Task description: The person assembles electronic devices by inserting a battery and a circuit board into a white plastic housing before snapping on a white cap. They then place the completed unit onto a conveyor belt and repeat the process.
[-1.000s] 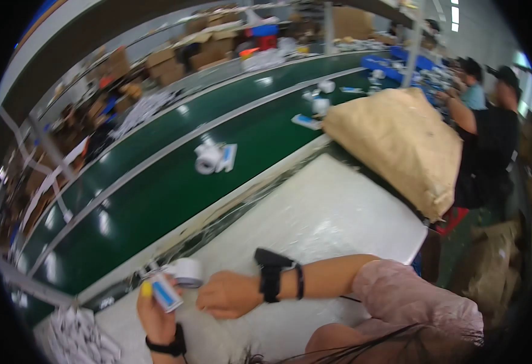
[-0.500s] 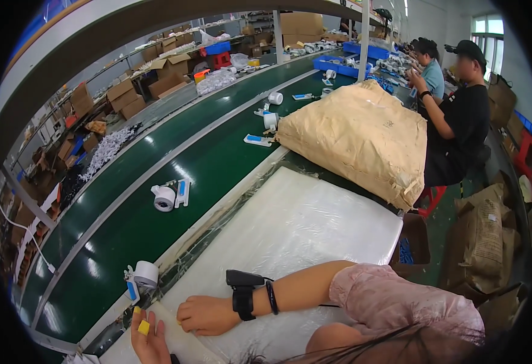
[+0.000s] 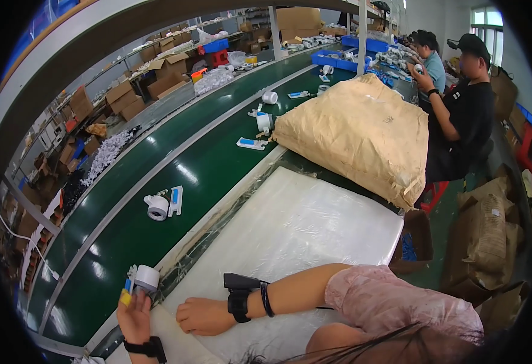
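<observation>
At the near edge of the green conveyor, my left hand [image 3: 133, 321] has its fingers closed against a white cylindrical fixture [image 3: 147, 278] with a blue-and-white strip beside it. Yellow tape wraps a finger of that hand. To its right, my right hand [image 3: 204, 316] lies palm down with curled fingers on a stack of clear plastic bags [image 3: 290, 224], gripping the loose edge of the top one. Its fingertips are partly hidden. Black straps circle both wrists, the right one carrying a small black box.
Another fixture [image 3: 158, 207] rides the conveyor [image 3: 114, 242], with several more farther along. A large tan paper sack [image 3: 354, 133] stands beyond the bags. Two people sit at the right, the nearer one [image 3: 463, 109] holding a white part. Brown sacks [image 3: 484, 233] and an open carton [image 3: 416, 242] stand on the right.
My left hand has reached up to the near fixture and closed its fingers on it. The other fixtures have shifted slightly nearer along the conveyor. My right hand has stayed about in place.
</observation>
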`<action>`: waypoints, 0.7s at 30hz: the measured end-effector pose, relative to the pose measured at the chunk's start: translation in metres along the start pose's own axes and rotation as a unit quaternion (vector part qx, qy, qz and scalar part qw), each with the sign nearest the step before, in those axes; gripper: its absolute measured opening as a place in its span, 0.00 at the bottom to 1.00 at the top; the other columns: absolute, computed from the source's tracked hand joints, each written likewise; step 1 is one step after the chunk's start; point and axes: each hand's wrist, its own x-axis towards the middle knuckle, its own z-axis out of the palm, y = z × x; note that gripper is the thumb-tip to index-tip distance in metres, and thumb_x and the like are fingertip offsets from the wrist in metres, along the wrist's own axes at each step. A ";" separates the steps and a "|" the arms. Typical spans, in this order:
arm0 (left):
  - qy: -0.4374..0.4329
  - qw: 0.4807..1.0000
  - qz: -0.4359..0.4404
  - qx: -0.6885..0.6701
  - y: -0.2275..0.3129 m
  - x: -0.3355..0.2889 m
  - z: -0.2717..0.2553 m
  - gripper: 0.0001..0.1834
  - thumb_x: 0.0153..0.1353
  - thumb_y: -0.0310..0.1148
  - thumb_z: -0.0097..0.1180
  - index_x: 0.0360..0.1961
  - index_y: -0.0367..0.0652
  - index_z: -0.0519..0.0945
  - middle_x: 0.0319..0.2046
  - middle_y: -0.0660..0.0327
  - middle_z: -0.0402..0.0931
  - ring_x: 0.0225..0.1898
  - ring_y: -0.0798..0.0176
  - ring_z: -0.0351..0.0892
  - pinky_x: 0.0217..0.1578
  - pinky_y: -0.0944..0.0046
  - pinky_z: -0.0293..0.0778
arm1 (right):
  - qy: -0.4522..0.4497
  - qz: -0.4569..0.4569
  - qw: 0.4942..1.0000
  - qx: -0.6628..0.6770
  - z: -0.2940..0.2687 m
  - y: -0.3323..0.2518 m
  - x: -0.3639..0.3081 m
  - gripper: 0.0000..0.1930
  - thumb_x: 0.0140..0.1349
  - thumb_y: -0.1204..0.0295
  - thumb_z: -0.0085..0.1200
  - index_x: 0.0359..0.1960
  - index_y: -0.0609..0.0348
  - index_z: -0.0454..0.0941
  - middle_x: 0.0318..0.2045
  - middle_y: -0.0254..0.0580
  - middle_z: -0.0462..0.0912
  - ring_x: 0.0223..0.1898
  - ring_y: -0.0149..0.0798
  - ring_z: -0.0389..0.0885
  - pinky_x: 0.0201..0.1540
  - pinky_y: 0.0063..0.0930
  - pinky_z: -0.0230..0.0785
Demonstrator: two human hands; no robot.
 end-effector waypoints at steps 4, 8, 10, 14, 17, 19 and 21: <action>0.068 0.992 0.110 -0.003 0.019 0.072 -0.018 0.22 0.64 0.40 0.54 0.57 0.46 0.71 0.57 0.59 0.66 0.57 0.53 0.68 0.59 0.53 0.64 | 0.020 -0.011 1.000 0.006 0.002 0.003 0.001 0.02 0.51 0.71 0.55 0.27 0.51 0.77 0.34 0.34 0.76 0.43 0.40 0.73 0.45 0.36 0.63; 0.221 0.913 0.266 0.218 0.019 0.066 0.047 0.23 0.60 0.32 0.55 0.58 0.41 0.70 0.57 0.56 0.66 0.56 0.59 0.67 0.58 0.58 0.62 | 0.015 -0.007 1.000 -0.019 0.001 0.003 0.003 0.03 0.51 0.73 0.54 0.28 0.50 0.78 0.33 0.33 0.77 0.43 0.40 0.73 0.45 0.35 0.63; 0.134 0.886 0.284 0.342 0.000 0.065 0.120 0.22 0.60 0.27 0.53 0.57 0.40 0.72 0.51 0.60 0.71 0.48 0.67 0.70 0.49 0.66 0.65 | 0.021 0.011 0.999 -0.024 -0.007 0.015 -0.006 0.03 0.51 0.74 0.53 0.28 0.50 0.78 0.33 0.33 0.77 0.43 0.40 0.73 0.45 0.34 0.63; 0.048 0.819 0.260 0.510 -0.015 0.093 0.137 0.21 0.60 0.26 0.49 0.56 0.40 0.74 0.46 0.63 0.75 0.44 0.70 0.73 0.40 0.71 0.69 | 0.011 0.008 1.000 -0.028 0.001 0.006 0.000 0.04 0.51 0.75 0.53 0.27 0.50 0.78 0.34 0.33 0.77 0.43 0.39 0.73 0.45 0.34 0.62; -0.021 0.843 0.154 0.515 -0.031 0.097 0.194 0.19 0.61 0.26 0.49 0.54 0.42 0.76 0.46 0.62 0.76 0.45 0.68 0.75 0.38 0.72 0.70 | 0.010 0.011 1.000 -0.025 -0.003 0.006 -0.003 0.04 0.52 0.75 0.52 0.28 0.51 0.78 0.34 0.33 0.77 0.44 0.40 0.73 0.45 0.33 0.62; -0.031 0.860 0.098 0.500 -0.043 0.107 0.219 0.19 0.60 0.27 0.49 0.53 0.43 0.77 0.44 0.62 0.76 0.43 0.68 0.76 0.38 0.72 0.70 | 0.014 0.012 1.000 -0.023 -0.003 0.007 -0.003 0.04 0.52 0.75 0.52 0.28 0.51 0.78 0.33 0.33 0.77 0.44 0.40 0.73 0.45 0.33 0.62; -0.041 0.854 0.121 0.504 -0.054 0.130 0.223 0.21 0.58 0.28 0.51 0.54 0.43 0.77 0.40 0.63 0.76 0.38 0.68 0.74 0.36 0.72 0.69 | -0.029 0.035 0.998 -0.046 -0.002 0.005 0.000 0.04 0.53 0.75 0.52 0.29 0.52 0.79 0.35 0.35 0.78 0.45 0.41 0.74 0.44 0.35 0.64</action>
